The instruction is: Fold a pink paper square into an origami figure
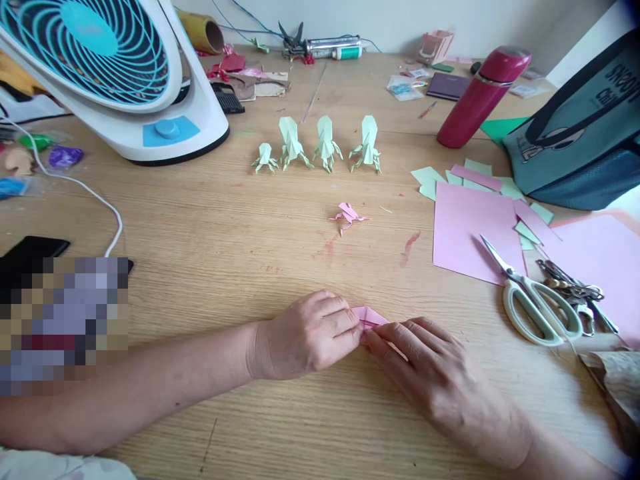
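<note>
Between my two hands, low over the wooden table (240, 267), is a small folded piece of pink paper (369, 315). My left hand (313, 330) grips its left side with curled fingers. On its right side my right hand (425, 373) presses with the fingertips, the fingers held close together. Much of the paper is hidden under the fingers. Farther off lies a small pink origami figure with thin legs (347, 215). Behind it several pale green origami figures (326, 143) stand in a row, the leftmost one smaller.
At the right are pink paper sheets (473, 230), pale green scraps (425, 179), scissors (537, 303), keys (575, 293) and a grey bag (585, 133). A red thermos (483, 100) stands behind. A white fan (185, 127) occupies the back left, with a white cable (90, 190) nearby.
</note>
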Motion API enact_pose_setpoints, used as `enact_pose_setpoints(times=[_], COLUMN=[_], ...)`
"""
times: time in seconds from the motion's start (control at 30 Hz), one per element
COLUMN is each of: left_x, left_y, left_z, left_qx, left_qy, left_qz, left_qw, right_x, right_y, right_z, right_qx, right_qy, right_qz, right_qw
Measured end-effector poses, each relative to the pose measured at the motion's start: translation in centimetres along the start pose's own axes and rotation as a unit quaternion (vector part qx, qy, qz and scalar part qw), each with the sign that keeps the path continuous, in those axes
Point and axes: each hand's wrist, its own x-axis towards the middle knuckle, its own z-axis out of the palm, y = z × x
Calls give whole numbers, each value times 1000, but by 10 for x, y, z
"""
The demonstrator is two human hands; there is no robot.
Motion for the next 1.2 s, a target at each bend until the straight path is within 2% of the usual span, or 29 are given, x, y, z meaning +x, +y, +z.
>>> enact_pose_setpoints(times=[0.17, 0.37, 0.73, 1.2], left_x=[-1, 0, 2, 2], left_y=[1, -1, -1, -7], left_z=[-1, -2, -1, -5], left_qx=[16, 0, -14, -49], left_qy=[-16, -34, -4, -30], left_qz=[9, -23, -41, -25], left_qw=[1000, 999, 999, 998], right_x=[5, 0, -2, -3], right_y=[0, -1, -1, 0], right_z=[10, 19, 19, 18], right_qx=[15, 17, 51, 108], right_qy=[3, 45, 54, 60], right_qz=[17, 32, 79, 89], right_qw=[1000, 998, 994, 988])
